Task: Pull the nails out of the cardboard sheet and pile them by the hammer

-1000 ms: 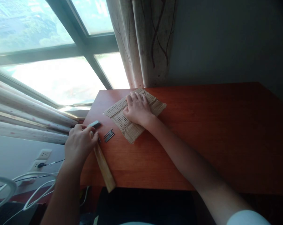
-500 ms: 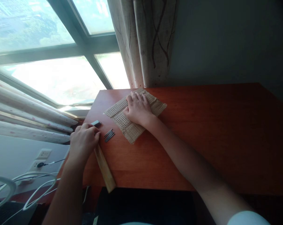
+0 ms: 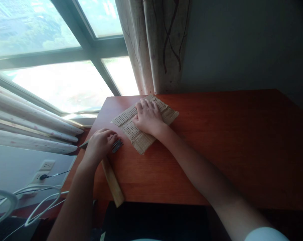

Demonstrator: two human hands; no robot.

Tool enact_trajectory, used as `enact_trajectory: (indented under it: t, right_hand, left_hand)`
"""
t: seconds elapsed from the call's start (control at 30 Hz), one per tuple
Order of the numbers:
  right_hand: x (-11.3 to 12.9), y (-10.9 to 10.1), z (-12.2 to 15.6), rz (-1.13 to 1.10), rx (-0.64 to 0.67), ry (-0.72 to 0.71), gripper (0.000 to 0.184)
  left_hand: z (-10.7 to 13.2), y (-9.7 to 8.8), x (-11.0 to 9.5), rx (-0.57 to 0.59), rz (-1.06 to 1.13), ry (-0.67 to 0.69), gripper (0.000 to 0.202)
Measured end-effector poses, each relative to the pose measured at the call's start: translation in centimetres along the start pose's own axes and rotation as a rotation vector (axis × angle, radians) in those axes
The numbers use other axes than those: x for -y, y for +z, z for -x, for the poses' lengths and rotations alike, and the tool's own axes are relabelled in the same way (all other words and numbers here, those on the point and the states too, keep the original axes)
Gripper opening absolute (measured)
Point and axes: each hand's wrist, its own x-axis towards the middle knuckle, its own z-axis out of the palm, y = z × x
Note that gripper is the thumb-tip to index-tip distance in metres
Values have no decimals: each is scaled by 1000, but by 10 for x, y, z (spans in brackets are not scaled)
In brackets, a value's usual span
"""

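My left hand [image 3: 100, 144] is half curled, its fingertips at the left end of a small pile of nails [image 3: 117, 146]; I see nothing held in it. Under and behind it lies a hammer, whose wooden handle [image 3: 113, 184] points toward the table's front edge. Part of its metal head [image 3: 83, 144] shows left of the hand; the rest is covered. My right hand [image 3: 148, 116] rests palm down, fingers stretched out, on a flat piece of cardboard [image 3: 131, 129] with rows of small dark holes. The cardboard lies tilted on the table beyond the nails.
The reddish-brown wooden table [image 3: 229, 144] stretches to the right. A window [image 3: 61, 83] and patterned curtains [image 3: 151, 47] are at the back and left. Beyond the table's left edge are a wall socket [image 3: 38, 176] with a plug, and white cables [image 3: 44, 190].
My left hand has let go of the hammer and moved right to the nails. The hammer's handle lies about where it was. My right hand and the cardboard stay in place.
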Motion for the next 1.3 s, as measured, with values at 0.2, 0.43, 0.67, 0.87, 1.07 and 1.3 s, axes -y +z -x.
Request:
enact_trajectory:
  t: [0.2,0.43,0.67,0.87,1.07,1.3]
  right_hand:
    - [1,-1,1,-6,4,4,41]
    - [21,17,-42,-1,-42,52,39]
    - [55,28,-113,-54,67,103,42]
    - [54,1,-99,-92,-2,7,36]
    - [-8,-10,-8,-238,-208,-13,27]
    - [-79,16,63,-327,-200,198,20]
  left_hand:
    - [7,-3,6,-194,55,-188,30]
    - [8,1,1,-320,171,-233,30]
    - [10,4,-9,-339,197,-152,25]
    - [11,0,-8,-351,211,-167,24]
    - [15,-15,-27,-468,253,-139,21]
    - [23,-47,-98,-462,318,61,18]
